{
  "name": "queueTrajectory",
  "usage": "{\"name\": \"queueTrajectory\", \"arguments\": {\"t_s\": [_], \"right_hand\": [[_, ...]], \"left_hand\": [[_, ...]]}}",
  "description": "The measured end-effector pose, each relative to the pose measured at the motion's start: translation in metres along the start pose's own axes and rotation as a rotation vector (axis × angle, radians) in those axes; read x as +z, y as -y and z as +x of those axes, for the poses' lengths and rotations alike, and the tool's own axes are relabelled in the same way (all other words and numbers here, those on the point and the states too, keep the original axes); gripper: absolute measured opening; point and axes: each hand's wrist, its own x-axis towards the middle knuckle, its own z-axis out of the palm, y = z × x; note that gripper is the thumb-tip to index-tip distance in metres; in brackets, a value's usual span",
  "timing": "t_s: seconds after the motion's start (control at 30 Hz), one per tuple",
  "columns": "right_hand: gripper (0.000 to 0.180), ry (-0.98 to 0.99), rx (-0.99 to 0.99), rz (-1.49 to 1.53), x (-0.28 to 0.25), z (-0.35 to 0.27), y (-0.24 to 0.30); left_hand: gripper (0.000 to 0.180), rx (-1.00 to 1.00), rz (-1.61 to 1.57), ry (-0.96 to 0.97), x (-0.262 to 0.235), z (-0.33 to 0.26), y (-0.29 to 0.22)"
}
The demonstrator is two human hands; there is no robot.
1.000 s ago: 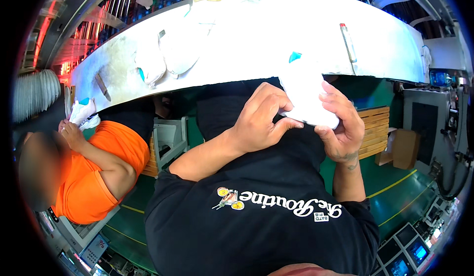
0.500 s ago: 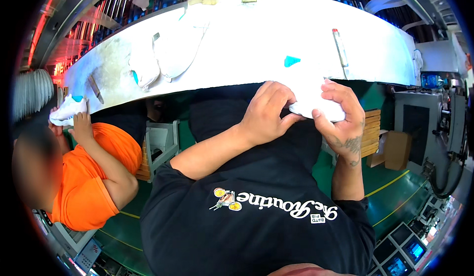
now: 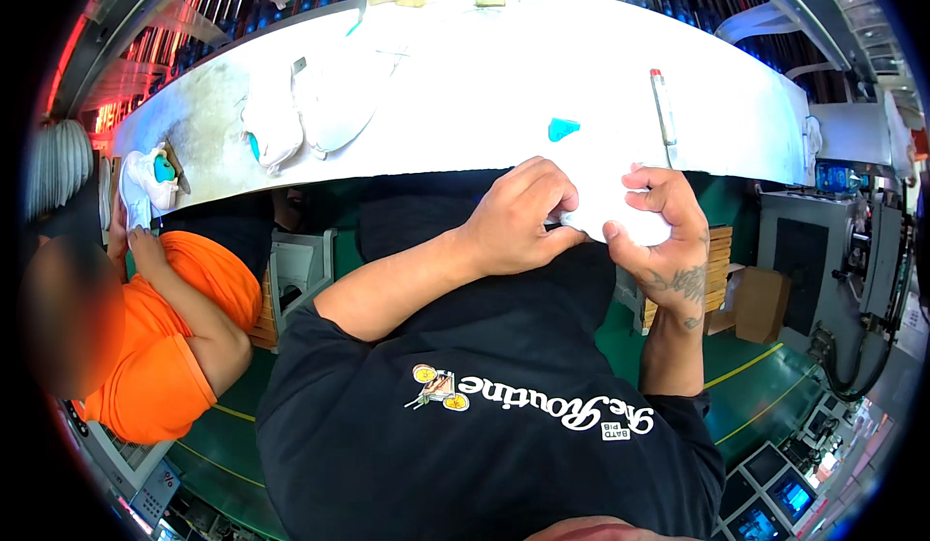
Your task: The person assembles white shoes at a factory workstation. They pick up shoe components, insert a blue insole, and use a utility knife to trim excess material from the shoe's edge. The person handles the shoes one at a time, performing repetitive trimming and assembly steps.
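A white shoe (image 3: 603,192), overexposed against the white tabletop, is held at the table's near edge. A teal piece (image 3: 563,129), seemingly the last inside it, shows at its far end. My left hand (image 3: 528,214) pinches the shoe's near left edge between thumb and bent fingers. On the other side my right hand (image 3: 666,223) grips it, thumb in front and fingers curled around the far side. Glare hides most of the shoe's outline. Beyond my right hand lies a slim pen-like tool (image 3: 663,105) with a red end.
The long white table (image 3: 484,76) bears two more white shoes (image 3: 334,105) (image 3: 273,129) at left. A co-worker in orange (image 3: 174,328) holds a white shoe (image 3: 150,181) with a teal last. Wooden slats (image 3: 719,265) and a cardboard box (image 3: 760,304) stand at right.
The shoe in my hands has turned slightly, and its teal end shows more. My right fingers have shifted a little on it. The co-worker has tipped their shoe upward.
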Motion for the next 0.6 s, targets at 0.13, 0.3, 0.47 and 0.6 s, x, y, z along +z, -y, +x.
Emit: {"name": "queueTrajectory", "arguments": {"t_s": [0.13, 0.3, 0.47, 0.6], "right_hand": [[0.04, -0.003, 0.001, -0.002, -0.001, -0.001, 0.0], [0.04, 0.045, -0.036, -0.031, -0.004, -0.005, -0.004], [0.057, 0.119, 0.13, -0.119, -0.024, -0.009, 0.013], [0.08, 0.173, 0.151, -0.523, -0.019, -0.022, 0.012]], "left_hand": [[0.043, 0.043, 0.064, 0.096, -0.007, 0.005, 0.005], [0.089, 0.114, 0.187, 0.122, -0.008, 0.035, 0.014], [0.089, 0.077, 0.246, 0.208, 0.015, 0.025, 0.025], [0.087, 0.069, 0.395, 0.174, 0.034, 0.018, 0.012]]}}
